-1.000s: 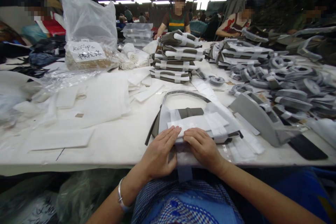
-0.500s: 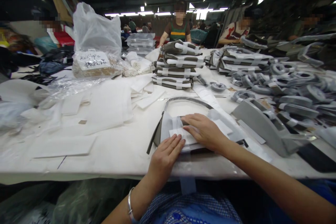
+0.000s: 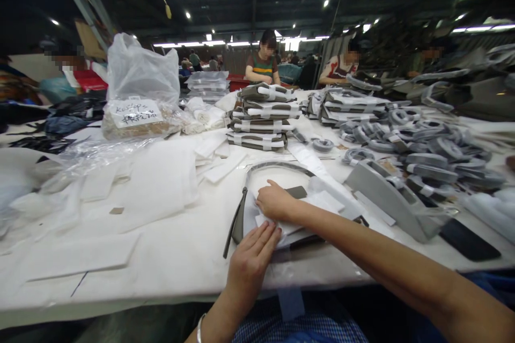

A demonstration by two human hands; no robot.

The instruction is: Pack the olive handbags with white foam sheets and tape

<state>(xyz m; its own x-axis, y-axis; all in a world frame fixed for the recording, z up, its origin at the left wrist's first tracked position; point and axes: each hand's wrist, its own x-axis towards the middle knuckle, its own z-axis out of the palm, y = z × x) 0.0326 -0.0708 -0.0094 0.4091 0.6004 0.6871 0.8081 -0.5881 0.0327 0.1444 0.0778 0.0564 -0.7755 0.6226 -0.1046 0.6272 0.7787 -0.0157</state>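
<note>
A dark grey-brown bag (image 3: 238,221) lies near the table's front edge, its plastic-wrapped handle (image 3: 277,164) arching away from me. White sheets (image 3: 325,201) and clear wrapping cover most of it. My left hand (image 3: 254,251) rests on the near left part with its fingers stretched out and close together, pressing the sheets. Just beyond it my right hand (image 3: 276,202) is at the upper left of the sheets, fingers bent and closed; what they hold is hidden. Beside the right hand a dark grey flat piece (image 3: 296,192) shows.
Stacked wrapped bags (image 3: 261,126) stand behind. Coiled grey straps (image 3: 432,144), a grey curved block (image 3: 386,198) and a black phone-like slab (image 3: 470,239) lie right. White sheets (image 3: 156,177) and a labelled plastic bag (image 3: 140,91) are left. A person (image 3: 263,64) works opposite.
My right hand has moved left and its fingers have closed, uncovering the dark grey piece. My left hand stays on the sheets. The view has tilted up.
</note>
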